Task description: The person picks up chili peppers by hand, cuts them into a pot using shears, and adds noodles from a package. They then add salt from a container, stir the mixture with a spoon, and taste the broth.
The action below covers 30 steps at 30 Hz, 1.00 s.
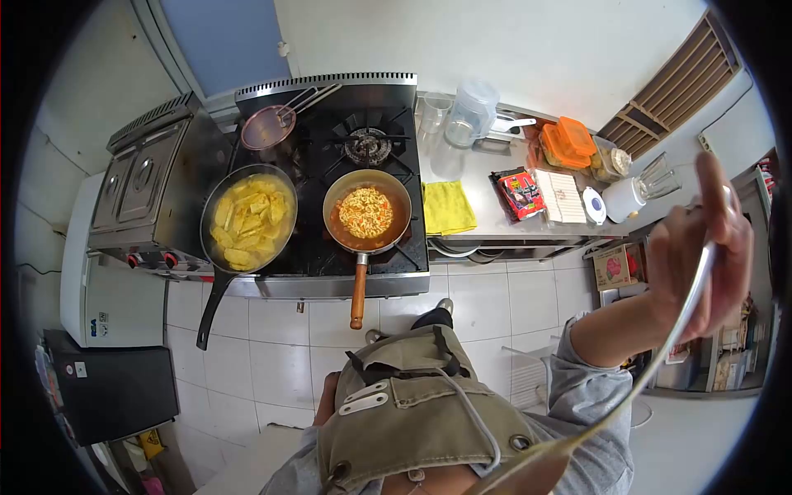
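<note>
My right hand (701, 256) is raised at the right, close to the camera, one finger upright and the others curled by a thin curved pale strip whose nature I cannot make out. Of my left hand (327, 400) only a patch of skin shows beside the apron (429, 421); its fingers are hidden. On the stove (355, 286), a wooden-handled saucepan (332, 228) holds noodles (366, 214) in reddish broth. To its left, a black frying pan (216, 289) holds yellow pieces (252, 219) in liquid.
A strainer (268, 128) rests at the stove's back left, near an uncovered burner (366, 145). The right counter (487, 206) bears a yellow cloth (448, 206), a red packet (521, 194), a clear jug (472, 115), orange containers (569, 142) and a blender (624, 199). Shelves stand far right.
</note>
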Tool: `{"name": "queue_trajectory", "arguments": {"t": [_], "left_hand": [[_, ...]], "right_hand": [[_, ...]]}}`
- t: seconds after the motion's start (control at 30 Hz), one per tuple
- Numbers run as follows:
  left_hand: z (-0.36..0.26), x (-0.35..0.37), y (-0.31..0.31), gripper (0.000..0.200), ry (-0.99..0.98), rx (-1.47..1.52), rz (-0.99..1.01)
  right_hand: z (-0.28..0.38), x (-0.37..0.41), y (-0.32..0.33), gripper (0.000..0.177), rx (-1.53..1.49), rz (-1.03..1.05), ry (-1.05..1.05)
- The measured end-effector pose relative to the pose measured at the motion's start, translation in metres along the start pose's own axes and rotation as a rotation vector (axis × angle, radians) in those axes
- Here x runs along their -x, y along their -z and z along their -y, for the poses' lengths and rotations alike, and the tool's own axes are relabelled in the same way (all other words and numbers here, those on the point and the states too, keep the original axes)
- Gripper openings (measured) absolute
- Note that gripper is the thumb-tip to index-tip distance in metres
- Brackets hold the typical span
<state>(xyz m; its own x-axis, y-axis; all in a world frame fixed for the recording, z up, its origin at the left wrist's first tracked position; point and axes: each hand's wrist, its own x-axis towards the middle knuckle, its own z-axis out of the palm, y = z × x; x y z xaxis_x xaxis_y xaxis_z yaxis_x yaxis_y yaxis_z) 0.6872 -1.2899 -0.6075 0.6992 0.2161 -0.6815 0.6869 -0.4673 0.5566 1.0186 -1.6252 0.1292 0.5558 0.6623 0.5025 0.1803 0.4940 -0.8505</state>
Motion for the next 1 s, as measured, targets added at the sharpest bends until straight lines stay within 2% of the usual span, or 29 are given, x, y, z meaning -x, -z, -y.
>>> {"name": "queue_trajectory", "arguments": {"t": [0.03, 0.1, 0.3, 0.37, 0.43, 0.53, 0.57, 0.63, 0.7, 0.77, 0.8, 0.83, 0.9, 0.93, 0.97, 1.0], "left_hand": [[0.001, 0.001, 0.001, 0.033, -0.002, 0.005, 0.001], [0.005, 0.006, -0.001, 0.033, 0.004, 0.013, -0.005], [0.022, 0.016, -0.008, 0.032, 0.017, 0.057, -0.036], [0.029, 0.017, -0.013, 0.032, 0.01, 0.085, -0.059], [0.039, 0.016, -0.022, 0.032, -0.005, 0.142, -0.101], [0.034, 0.011, -0.029, 0.032, -0.074, 0.419, -0.216], [0.034, 0.01, -0.03, 0.031, -0.037, 0.225, -0.173], [-0.015, 0.029, -0.011, 0.03, 0.008, -0.178, -0.076], [-0.046, 0.042, -0.014, 0.028, -0.038, -0.197, -0.171], [-0.071, 0.052, -0.02, 0.029, 0.189, 0.447, -0.237], [-0.077, 0.057, -0.027, 0.032, 0.192, 0.48, -0.262], [-0.078, 0.061, -0.033, 0.034, 0.115, 0.487, -0.273], [-0.097, 0.076, -0.046, 0.033, 0.361, 0.57, -0.269], [-0.109, 0.081, -0.053, 0.033, 0.39, 0.614, -0.304], [-0.119, 0.086, -0.061, 0.032, 0.533, 0.813, -0.33], [-0.128, 0.09, -0.066, 0.032, 0.663, 1.025, -0.361]], "right_hand": [[-0.005, 0.005, -0.001, 0.01, -0.096, -0.15, -0.007], [-0.027, 0.005, 0.014, 0.01, -0.214, -0.131, -0.044], [-0.118, 0.051, 0.088, 0.019, -0.031, -0.727, -0.01], [-0.17, 0.08, 0.129, 0.023, -0.03, -1.035, -0.026], [-0.229, 0.114, 0.165, 0.029, 0.018, -1.216, -0.164], [-0.313, 0.165, 0.194, 0.036, 0.015, -1.215, -0.299], [-0.338, 0.178, 0.201, 0.041, 0.0, -1.181, -0.32], [-0.373, 0.197, 0.207, 0.043, -0.053, -1.169, -0.441], [-0.405, 0.211, 0.215, 0.04, -0.169, -1.114, -0.46], [-0.425, 0.208, 0.213, 0.033, -0.283, -1.207, -0.573], [-0.435, 0.208, 0.215, 0.029, -0.321, -1.19, -0.62], [-0.442, 0.205, 0.214, 0.032, -0.356, -1.191, -0.655], [-0.461, 0.201, 0.218, 0.035, -0.375, -1.212, -0.707], [-0.482, 0.214, 0.229, 0.036, -0.382, -1.167, -0.687], [-0.498, 0.222, 0.24, 0.038, -0.391, -1.11, -0.671], [-0.49, 0.212, 0.236, 0.038, -0.381, -1.137, -0.753]]}}
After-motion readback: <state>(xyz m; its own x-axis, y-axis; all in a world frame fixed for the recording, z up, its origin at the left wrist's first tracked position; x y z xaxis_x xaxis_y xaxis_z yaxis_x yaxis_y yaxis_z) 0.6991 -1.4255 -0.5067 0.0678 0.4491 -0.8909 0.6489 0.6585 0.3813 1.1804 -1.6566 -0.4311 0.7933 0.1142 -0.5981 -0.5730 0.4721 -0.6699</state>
